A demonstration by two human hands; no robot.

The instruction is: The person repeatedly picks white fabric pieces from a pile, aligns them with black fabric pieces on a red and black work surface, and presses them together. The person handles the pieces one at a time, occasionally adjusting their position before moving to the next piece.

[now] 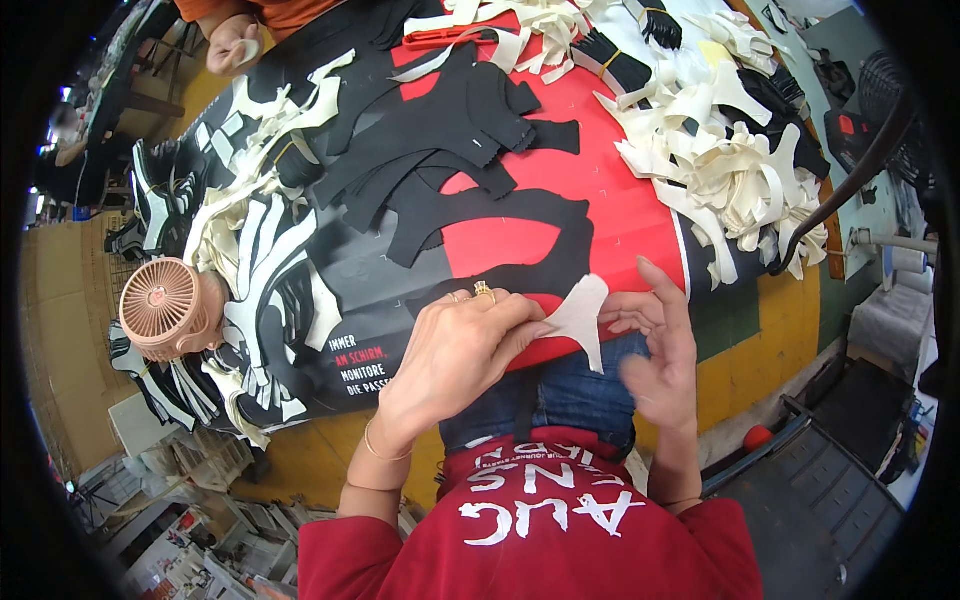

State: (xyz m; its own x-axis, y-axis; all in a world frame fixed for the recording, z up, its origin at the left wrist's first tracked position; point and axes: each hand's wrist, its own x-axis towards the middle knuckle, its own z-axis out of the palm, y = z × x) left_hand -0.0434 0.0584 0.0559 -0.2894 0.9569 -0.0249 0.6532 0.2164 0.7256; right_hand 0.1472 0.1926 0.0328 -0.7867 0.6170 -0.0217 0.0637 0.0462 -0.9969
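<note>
Cream fabric (580, 316) in pinch grip of left hand (466, 342), right hand (668, 352) alongside, thumb and fingers apart.

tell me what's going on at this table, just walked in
A person has a cream Y-shaped cutout in the grip of their left hand, while their right hand is open beside it; whether those fingers touch it is hard to tell. Black curved cutouts lie overlapping on a red-and-black printed sheet, with a heap of cream cutouts to the right. At the upper left, a co-worker's hand holds a small pale piece.
</note>
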